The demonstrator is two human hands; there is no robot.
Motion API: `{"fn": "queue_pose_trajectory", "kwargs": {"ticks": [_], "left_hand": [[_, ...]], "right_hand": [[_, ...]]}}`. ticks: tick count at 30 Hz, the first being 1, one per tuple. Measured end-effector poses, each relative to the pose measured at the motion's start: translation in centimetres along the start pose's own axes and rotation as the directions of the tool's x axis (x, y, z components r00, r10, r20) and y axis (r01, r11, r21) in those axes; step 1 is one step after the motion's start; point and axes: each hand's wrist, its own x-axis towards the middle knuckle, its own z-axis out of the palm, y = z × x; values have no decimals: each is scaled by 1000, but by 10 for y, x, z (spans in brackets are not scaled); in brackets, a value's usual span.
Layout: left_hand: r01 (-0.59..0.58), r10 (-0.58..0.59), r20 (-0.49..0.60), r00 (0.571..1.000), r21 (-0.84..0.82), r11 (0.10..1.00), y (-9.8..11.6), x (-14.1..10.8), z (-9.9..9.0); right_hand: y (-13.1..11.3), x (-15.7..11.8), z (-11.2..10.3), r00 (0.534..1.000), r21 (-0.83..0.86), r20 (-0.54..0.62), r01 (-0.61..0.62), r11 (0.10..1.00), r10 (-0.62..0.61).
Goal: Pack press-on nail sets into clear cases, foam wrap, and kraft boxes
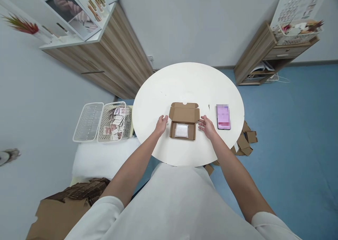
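Note:
An unfolded-lid cardboard box (184, 114) lies on the round white table (190, 83), its lid tilted back on the far side. Inside its tray rests a white, wrapped packet (181, 130). My left hand (161, 124) is just left of the box, fingers apart and holding nothing. On the other side, my right hand (207, 126) is beside the box's right edge, its fingers spread and slightly curled, with nothing in it.
A phone (223, 117) with a pink screen lies at the table's right. To the left stands a white basket (126, 122) of small packets. Flattened or folded cardboard boxes (243, 143) lie on the floor at right. A large cardboard carton (56, 217) sits at lower left.

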Motion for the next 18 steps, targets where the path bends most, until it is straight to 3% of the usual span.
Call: {"fn": "queue_pose_trajectory", "kwargs": {"ticks": [4, 9, 13, 18], "left_hand": [[70, -53, 96, 994, -192, 979, 10, 16, 3], [1, 33, 154, 987, -218, 976, 13, 13, 6], [3, 42, 148, 988, -288, 958, 5, 0, 2], [9, 39, 171, 984, -273, 962, -10, -15, -5]], "right_hand": [[-11, 13, 11, 990, 37, 87, -113, 993, 110], [-17, 6, 24, 987, -29, 162, 19, 999, -14], [-16, -8, 25, 951, -28, 276, 154, 988, -140], [-9, -25, 24, 938, -89, 322, 166, 982, -129]]}}
